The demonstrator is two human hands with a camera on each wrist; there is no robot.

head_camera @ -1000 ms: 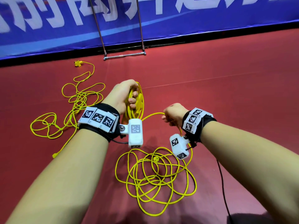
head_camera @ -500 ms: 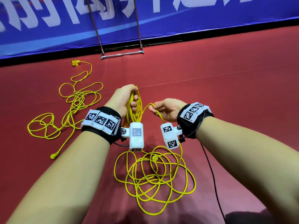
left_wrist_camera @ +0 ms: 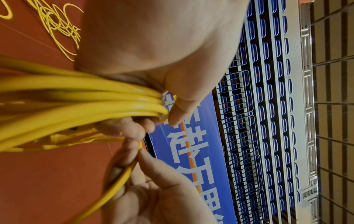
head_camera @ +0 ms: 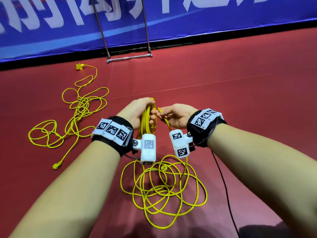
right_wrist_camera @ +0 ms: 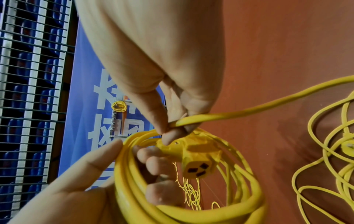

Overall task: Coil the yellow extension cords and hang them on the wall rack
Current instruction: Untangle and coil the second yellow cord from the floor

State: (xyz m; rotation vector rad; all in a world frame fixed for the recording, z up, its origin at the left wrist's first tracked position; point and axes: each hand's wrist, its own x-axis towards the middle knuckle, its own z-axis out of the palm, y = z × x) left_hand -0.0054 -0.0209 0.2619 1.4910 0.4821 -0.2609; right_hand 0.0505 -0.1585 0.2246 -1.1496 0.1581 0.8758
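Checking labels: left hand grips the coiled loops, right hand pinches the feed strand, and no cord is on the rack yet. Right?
One thing is wrong: the right wrist view shows a coiled yellow cord already on the rack. The rest holds: the left hand grips the coiled loops, and the right hand pinches the feed strand.

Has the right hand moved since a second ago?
Yes. The right hand has come left and slightly up the head view, away from the loose cord pile on the floor, and now meets the left hand at the coil.
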